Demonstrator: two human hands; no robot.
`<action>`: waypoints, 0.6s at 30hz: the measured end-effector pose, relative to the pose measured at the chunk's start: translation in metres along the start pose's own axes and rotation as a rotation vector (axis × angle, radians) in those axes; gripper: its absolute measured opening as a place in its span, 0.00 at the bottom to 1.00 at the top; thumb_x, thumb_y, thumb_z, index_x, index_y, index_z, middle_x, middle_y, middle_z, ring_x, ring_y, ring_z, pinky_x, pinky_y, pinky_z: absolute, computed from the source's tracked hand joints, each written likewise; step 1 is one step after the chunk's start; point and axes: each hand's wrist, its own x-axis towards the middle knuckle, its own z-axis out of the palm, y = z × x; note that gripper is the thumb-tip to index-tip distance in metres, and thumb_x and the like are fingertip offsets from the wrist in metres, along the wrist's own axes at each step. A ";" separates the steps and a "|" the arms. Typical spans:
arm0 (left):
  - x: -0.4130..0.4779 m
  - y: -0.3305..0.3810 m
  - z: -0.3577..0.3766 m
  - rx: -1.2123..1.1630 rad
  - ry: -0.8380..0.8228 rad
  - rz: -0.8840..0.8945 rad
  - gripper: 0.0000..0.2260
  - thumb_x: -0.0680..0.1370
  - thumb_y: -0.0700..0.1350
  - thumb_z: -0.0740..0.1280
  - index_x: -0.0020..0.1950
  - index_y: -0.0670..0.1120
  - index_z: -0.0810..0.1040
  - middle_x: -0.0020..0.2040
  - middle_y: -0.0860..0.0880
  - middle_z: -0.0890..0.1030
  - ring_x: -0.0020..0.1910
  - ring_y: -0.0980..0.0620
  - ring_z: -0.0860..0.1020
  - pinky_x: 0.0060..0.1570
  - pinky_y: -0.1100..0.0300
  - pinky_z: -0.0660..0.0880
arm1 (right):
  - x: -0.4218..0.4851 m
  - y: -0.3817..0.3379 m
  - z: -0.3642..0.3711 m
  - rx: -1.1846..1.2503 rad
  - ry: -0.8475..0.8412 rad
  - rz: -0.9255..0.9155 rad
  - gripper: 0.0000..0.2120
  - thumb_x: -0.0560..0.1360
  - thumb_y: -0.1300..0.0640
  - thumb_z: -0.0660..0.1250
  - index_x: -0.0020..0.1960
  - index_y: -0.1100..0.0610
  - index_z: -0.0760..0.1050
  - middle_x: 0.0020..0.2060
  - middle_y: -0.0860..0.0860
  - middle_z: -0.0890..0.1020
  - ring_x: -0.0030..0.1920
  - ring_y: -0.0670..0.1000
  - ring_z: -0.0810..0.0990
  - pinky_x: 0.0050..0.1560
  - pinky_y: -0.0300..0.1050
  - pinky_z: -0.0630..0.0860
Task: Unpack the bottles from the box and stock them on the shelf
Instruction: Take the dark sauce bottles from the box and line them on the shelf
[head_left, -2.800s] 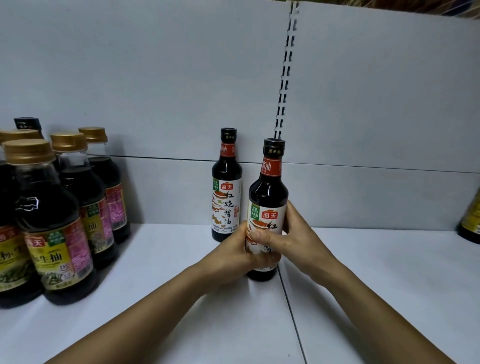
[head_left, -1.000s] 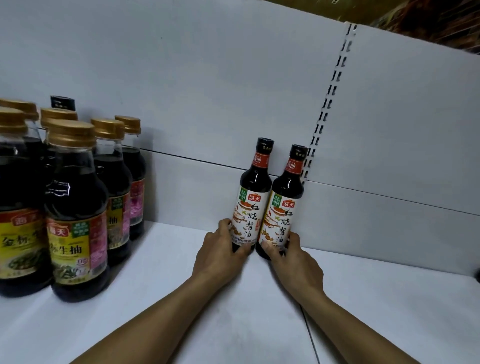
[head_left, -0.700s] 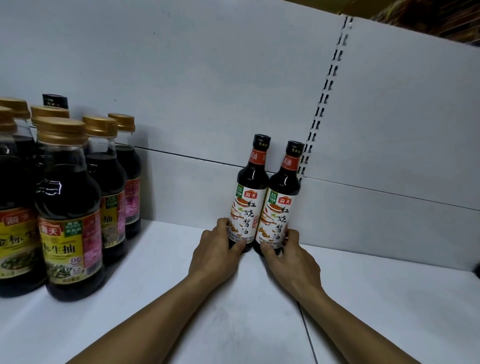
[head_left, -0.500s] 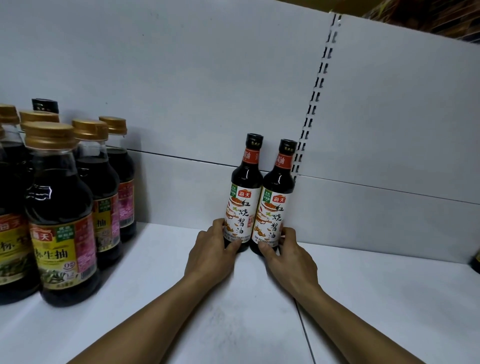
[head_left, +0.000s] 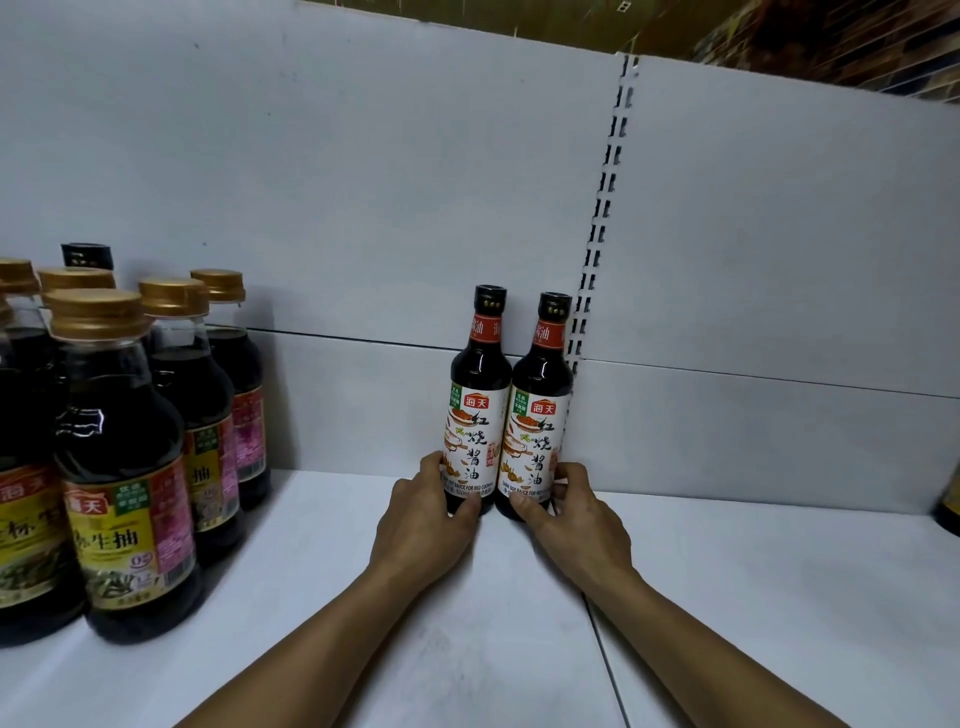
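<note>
Since the first earlier frame, the bottle once held up in both hands in front of its twin has come to stand beside it at the back of the shelf (head_left: 322, 613), and the hands have slid down to the bases. The left bottle (head_left: 477, 410) and the right bottle (head_left: 537, 415) stand upright, touching side by side, labels facing forward, against the white back panel (head_left: 363, 182) just left of the slotted upright (head_left: 602, 208). The left hand (head_left: 423, 519) is wrapped around the foot of the left bottle; the right hand (head_left: 571, 514) is wrapped around the foot of the right bottle. Well apart to the left stands a cluster of larger gold-capped bottles (head_left: 124, 467).
</note>
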 end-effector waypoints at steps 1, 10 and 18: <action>-0.001 0.001 0.001 0.002 0.013 0.001 0.26 0.78 0.57 0.67 0.72 0.54 0.64 0.67 0.52 0.77 0.64 0.48 0.76 0.59 0.47 0.77 | 0.000 0.001 -0.001 0.040 -0.011 0.018 0.29 0.74 0.32 0.67 0.67 0.47 0.67 0.61 0.44 0.82 0.61 0.53 0.82 0.55 0.48 0.76; -0.007 0.022 -0.014 0.042 0.186 0.114 0.11 0.81 0.56 0.64 0.44 0.51 0.69 0.41 0.54 0.81 0.39 0.50 0.78 0.39 0.53 0.77 | 0.001 0.008 -0.012 0.365 -0.045 0.051 0.25 0.74 0.37 0.72 0.63 0.47 0.67 0.56 0.45 0.81 0.55 0.51 0.83 0.61 0.56 0.79; -0.021 0.038 -0.011 0.129 -0.047 0.422 0.05 0.81 0.53 0.65 0.52 0.54 0.78 0.40 0.57 0.80 0.39 0.54 0.78 0.39 0.60 0.74 | -0.037 0.009 -0.046 0.340 -0.199 0.063 0.24 0.79 0.45 0.70 0.70 0.49 0.66 0.64 0.50 0.74 0.59 0.49 0.79 0.49 0.40 0.75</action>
